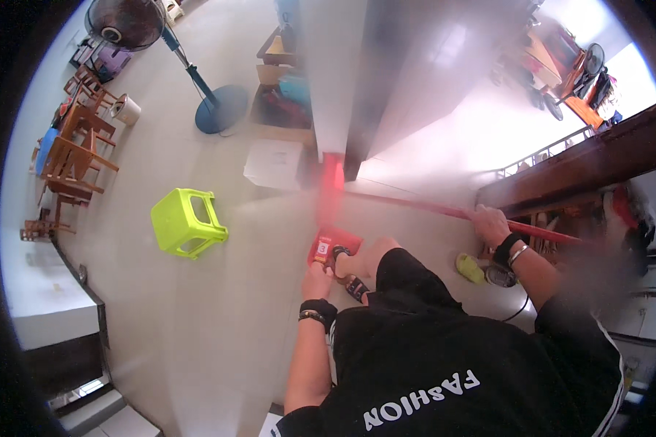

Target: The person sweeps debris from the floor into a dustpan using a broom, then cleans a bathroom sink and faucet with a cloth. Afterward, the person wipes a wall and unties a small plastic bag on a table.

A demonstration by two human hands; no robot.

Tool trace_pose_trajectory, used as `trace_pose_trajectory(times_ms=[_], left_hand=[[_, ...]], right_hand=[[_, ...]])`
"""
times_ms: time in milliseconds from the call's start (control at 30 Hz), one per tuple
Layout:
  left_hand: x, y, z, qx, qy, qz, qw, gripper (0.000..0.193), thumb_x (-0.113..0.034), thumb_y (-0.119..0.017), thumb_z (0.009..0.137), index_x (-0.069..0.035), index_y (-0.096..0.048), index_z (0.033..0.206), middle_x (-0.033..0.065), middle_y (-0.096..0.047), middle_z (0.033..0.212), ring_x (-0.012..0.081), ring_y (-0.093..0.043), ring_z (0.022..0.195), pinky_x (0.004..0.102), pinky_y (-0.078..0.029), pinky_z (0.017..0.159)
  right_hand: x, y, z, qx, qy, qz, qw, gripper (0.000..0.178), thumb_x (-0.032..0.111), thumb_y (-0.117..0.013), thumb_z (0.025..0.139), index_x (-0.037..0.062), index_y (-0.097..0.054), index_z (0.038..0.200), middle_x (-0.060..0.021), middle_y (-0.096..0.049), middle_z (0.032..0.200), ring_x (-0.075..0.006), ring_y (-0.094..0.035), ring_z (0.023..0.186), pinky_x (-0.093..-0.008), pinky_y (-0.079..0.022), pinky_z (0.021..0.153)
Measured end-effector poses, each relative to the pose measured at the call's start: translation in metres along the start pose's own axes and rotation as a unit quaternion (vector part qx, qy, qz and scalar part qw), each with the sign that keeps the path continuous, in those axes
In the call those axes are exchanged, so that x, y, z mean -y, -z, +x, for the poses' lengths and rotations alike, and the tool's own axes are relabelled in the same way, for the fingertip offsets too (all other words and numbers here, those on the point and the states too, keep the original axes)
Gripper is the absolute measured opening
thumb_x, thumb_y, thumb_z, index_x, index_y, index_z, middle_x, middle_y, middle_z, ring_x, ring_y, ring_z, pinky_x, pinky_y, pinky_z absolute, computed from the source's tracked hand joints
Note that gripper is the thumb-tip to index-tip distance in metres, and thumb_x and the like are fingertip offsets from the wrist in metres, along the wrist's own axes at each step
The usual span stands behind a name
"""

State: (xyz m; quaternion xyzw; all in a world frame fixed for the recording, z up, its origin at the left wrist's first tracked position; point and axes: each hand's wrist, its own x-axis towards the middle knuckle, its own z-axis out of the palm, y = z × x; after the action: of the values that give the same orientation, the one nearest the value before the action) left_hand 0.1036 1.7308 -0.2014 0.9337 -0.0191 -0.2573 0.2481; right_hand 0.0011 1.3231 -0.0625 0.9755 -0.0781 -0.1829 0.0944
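My right hand [490, 225] is wrapped round the long red stick of a broom [415, 204], held out sideways at about waist height. The broom's red head [331, 189] is at the stick's left end, beside the foot of a pillar, and looks blurred. In my left hand [316, 280], fingers closed, is the near end of a red dustpan [337, 242] with a pale label on it. The dustpan is close to my sandalled feet [356, 287], just below the broom head. Its handle is mostly hidden by my fingers.
A lime-green stool [186, 222] stands at left. White box [273, 163] and open cartons [280, 116] sit against the pillar [332, 80]. Behind are a fan base [221, 109] and wooden chairs [76, 160]. A green shoe [470, 268] lies by the rack at right.
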Motion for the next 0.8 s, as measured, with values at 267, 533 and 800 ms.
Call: trace_pose_trajectory(times_ms=[267,533,800], left_hand=[[0.007,0.005,0.007,0.008,0.007,-0.01,1.0,0.028,-0.03,-0.058,0.082,-0.004,-0.059,0.093,0.0193,-0.064,0.089,0.0377,-0.061,0.087,0.0465,-0.047,0.077],[0.001,0.008,0.005,-0.002,-0.005,0.011,1.0,0.028,-0.031,-0.057,0.082,-0.005,-0.061,0.092,0.017,-0.065,0.087,0.0361,-0.062,0.084,0.0448,-0.048,0.075],[0.008,0.0,0.007,-0.008,0.0,0.001,1.0,0.025,-0.03,-0.058,0.083,-0.006,-0.06,0.091,0.016,-0.065,0.085,0.0354,-0.062,0.081,0.0457,-0.048,0.071]], right_hand=[[-0.008,-0.023,-0.067,0.087,-0.089,0.043,0.991,0.039,0.018,-0.056,0.081,0.0216,-0.056,0.121,-0.0134,-0.059,0.089,-0.0322,-0.062,0.08,-0.0437,-0.049,0.069],[-0.013,-0.033,-0.091,0.128,-0.126,0.097,0.979,0.028,0.025,-0.049,0.088,0.0214,-0.058,0.114,-0.0146,-0.063,0.083,-0.0326,-0.064,0.077,-0.0446,-0.051,0.065],[-0.034,-0.062,-0.13,0.105,-0.194,0.238,0.946,0.03,0.026,-0.053,0.086,0.0197,-0.06,0.115,-0.0167,-0.065,0.093,-0.0357,-0.063,0.085,-0.0444,-0.05,0.072]])
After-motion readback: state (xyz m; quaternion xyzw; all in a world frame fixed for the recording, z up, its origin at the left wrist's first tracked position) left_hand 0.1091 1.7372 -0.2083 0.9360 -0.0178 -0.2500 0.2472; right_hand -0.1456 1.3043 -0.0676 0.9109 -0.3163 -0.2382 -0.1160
